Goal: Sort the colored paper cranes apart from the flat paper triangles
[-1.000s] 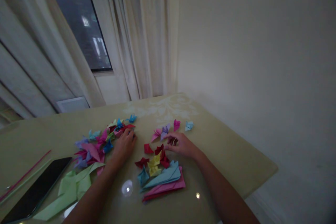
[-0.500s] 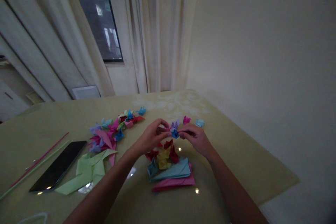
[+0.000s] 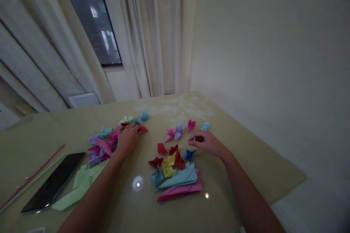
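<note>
My left hand (image 3: pixel 128 138) lies over a heap of small folded paper pieces, fingers reaching across it; their tips are partly hidden among the papers. Beside its fingertips is a red folded piece (image 3: pixel 142 129), with a pale green one (image 3: pixel 126 119) just behind. My right hand (image 3: pixel 206 143) hovers over the table, fingers loosely curled with a gap at the thumb and nothing visible between them. Below its fingertips sits a small blue origami piece (image 3: pixel 189 154). Pink (image 3: pixel 170 134) and purple (image 3: pixel 179 131) folded pieces stand close together beyond it.
Red and yellow pieces (image 3: pixel 169 165) lie before folded light-blue (image 3: pixel 180 177) and pink sheets (image 3: pixel 182 190). Magenta (image 3: pixel 191 125) and light-blue pieces (image 3: pixel 205 126) are farther back. At left are a black phone (image 3: pixel 54 182), two thin sticks (image 3: pixel 35 174) and green paper (image 3: pixel 78 185).
My hands have parted: the left has swung left onto the heap, the right has let go of the blue piece. The purple and pink pieces now stand on the table.
</note>
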Demonstrator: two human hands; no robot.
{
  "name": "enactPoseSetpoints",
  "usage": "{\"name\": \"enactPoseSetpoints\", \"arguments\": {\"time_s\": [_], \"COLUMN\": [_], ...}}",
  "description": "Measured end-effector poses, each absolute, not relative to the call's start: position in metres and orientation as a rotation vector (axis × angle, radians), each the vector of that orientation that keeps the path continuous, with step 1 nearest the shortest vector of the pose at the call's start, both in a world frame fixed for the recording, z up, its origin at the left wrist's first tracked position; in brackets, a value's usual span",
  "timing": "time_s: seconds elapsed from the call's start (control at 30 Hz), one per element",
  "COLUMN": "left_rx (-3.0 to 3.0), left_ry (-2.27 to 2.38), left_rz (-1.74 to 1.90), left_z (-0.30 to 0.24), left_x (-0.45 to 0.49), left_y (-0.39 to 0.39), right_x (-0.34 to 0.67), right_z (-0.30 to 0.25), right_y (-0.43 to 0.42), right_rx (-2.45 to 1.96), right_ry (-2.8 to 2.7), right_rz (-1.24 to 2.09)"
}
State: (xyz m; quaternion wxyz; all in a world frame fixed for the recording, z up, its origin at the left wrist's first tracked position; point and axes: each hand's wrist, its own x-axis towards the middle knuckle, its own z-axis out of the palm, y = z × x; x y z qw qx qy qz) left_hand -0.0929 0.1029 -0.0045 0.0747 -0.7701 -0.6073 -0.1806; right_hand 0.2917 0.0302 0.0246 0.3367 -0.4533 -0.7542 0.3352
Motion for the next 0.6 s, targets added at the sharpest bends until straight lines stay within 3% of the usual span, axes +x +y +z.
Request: {"name": "enactPoseSetpoints", "arguments": {"time_s": [0.3, 0.47, 0.6], "left_rx": [-2.694, -2.862, -2.672], "left_ry": [-1.478, -1.247, -1.43], "left_rz": [-1.338, -1.279, -1.05], "left_z": [0.049, 0.063, 0.061], "left_x": [-0.053, -0.021, -0.026], "left_y": [0.089, 0.064, 0.063], "right_x": [0.265, 0.243, 0.236], "right_z": [0.026, 0.021, 0.014], "right_y": [0.027, 0.021, 0.021], "right_rx": [-1.098, -1.028, -1.004], "right_ry": [-1.766, -1.768, -1.78], "right_rz": [0.665, 0.692, 0.72]}}
